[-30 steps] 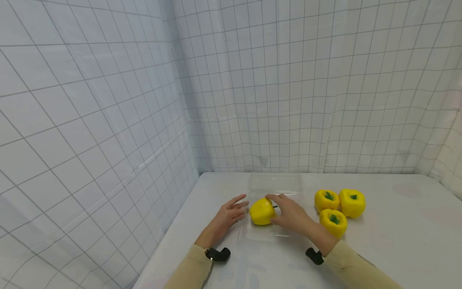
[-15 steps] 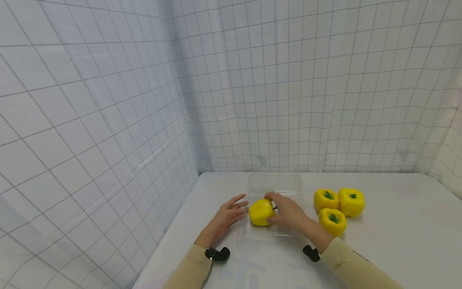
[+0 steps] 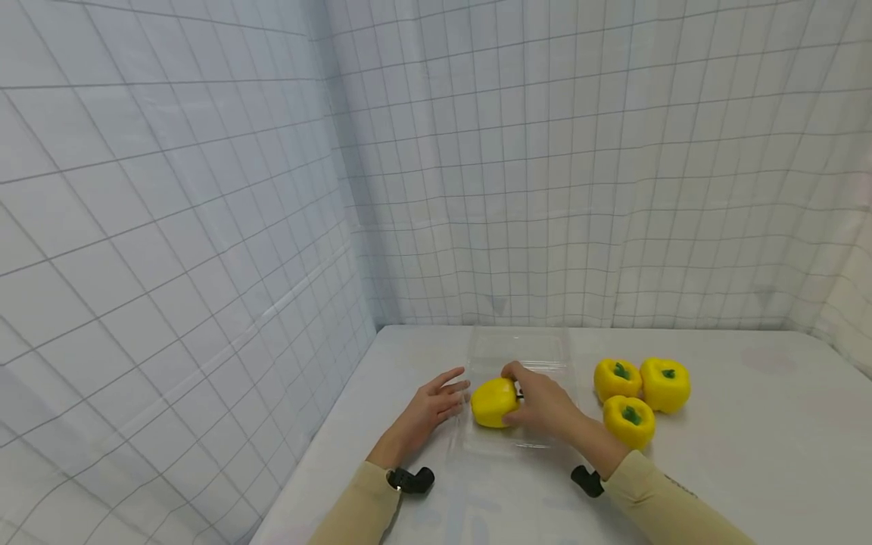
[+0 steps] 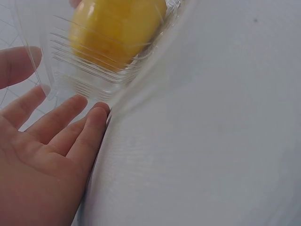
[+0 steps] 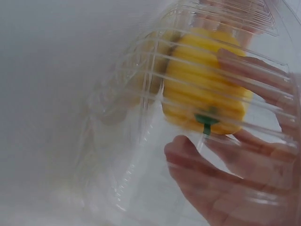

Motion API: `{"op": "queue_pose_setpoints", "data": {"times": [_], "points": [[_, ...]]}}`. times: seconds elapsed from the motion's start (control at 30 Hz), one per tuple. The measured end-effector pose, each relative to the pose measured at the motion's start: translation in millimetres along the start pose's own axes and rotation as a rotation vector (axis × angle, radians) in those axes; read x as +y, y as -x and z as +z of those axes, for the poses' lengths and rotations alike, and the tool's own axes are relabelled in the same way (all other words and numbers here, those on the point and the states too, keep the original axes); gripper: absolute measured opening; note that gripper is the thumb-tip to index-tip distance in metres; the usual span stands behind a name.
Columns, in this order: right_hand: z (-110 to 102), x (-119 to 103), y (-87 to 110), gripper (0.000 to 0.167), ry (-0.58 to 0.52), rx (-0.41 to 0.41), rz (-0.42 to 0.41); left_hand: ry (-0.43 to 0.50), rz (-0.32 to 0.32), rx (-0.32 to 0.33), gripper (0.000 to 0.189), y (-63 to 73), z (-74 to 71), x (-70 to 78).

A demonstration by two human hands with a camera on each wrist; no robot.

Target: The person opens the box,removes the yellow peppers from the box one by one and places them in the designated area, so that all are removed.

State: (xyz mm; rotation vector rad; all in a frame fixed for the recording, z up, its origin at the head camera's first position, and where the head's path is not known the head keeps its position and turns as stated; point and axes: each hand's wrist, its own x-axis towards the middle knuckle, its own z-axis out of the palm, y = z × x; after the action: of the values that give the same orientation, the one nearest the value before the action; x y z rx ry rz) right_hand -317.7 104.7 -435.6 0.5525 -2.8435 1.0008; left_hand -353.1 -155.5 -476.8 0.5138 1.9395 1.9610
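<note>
A yellow bell pepper (image 3: 493, 403) lies on its side in a clear plastic container (image 3: 519, 344), its green stem (image 5: 206, 123) pointing right. My right hand (image 3: 545, 403) reaches over the container and grips the pepper's stem end, fingers on its far side and thumb on the near side. Seen through the clear wall in the right wrist view, a finger (image 5: 249, 70) lies along the pepper. My left hand (image 4: 51, 146) stands at the container's left side with loosely spread fingers, the fingertips at the ribbed wall; whether all of them touch it I cannot tell.
Three more yellow bell peppers, a back left one (image 3: 617, 381), a back right one (image 3: 665, 385) and a front one (image 3: 629, 421), stand on the white table (image 3: 749, 439) right of the container. Gridded white curtains (image 3: 204, 227) border the table's left and back.
My right hand has moved a little left and closed farther around the pepper. The pepper's stem end has turned slightly toward me. My left hand stays where it was.
</note>
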Motion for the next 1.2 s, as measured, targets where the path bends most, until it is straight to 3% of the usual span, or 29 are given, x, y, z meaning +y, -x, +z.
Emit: {"op": "queue_pose_setpoints", "data": {"times": [0.43, 1.2], "points": [[-10, 1, 6.3, 0.062, -0.002, 0.031, -0.012, 0.025, -0.033, 0.020, 0.059, -6.8, -1.8, -0.4], [-31, 4, 21.8, 0.063, 0.058, 0.074, -0.075, 0.019, -0.042, 0.044, 0.059, -5.1, 1.9, 1.0]]}}
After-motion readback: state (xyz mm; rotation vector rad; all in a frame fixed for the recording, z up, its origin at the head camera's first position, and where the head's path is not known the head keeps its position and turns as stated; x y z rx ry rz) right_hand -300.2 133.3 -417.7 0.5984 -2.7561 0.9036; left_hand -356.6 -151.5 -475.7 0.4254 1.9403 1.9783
